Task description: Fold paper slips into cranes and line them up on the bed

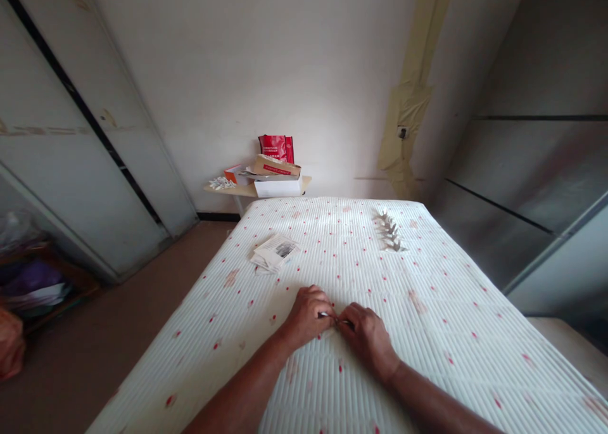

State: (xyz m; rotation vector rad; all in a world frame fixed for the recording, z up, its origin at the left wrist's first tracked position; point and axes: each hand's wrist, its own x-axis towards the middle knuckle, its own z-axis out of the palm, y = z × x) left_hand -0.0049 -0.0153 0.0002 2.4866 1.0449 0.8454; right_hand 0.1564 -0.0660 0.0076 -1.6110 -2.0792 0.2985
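Observation:
Near the middle of the bed, my left hand (pixel 310 315) and my right hand (pixel 368 332) meet with thumbs and fingertips pinched together. Both grip a small piece of folded paper (pixel 325 314); only pale slivers of it show, as the fingers cover most of it. Beyond my left hand lies a loose stack of printed paper squares (pixel 275 253), the top one bearing a dark picture. Farther off to the right, several folded paper cranes (pixel 390 230) stand in a row on the patterned bed cover (pixel 342 269).
Against the wall, a small table (pixel 244 191) carries a white box (pixel 278 187), a red bag (pixel 276 149), brown cardboard and a pile of white folded pieces (pixel 221 183). Cabinets (pixel 61 149) stand at left, with another large one (pixel 532 149) at right. A wall socket (pixel 403 132) sits amid tape.

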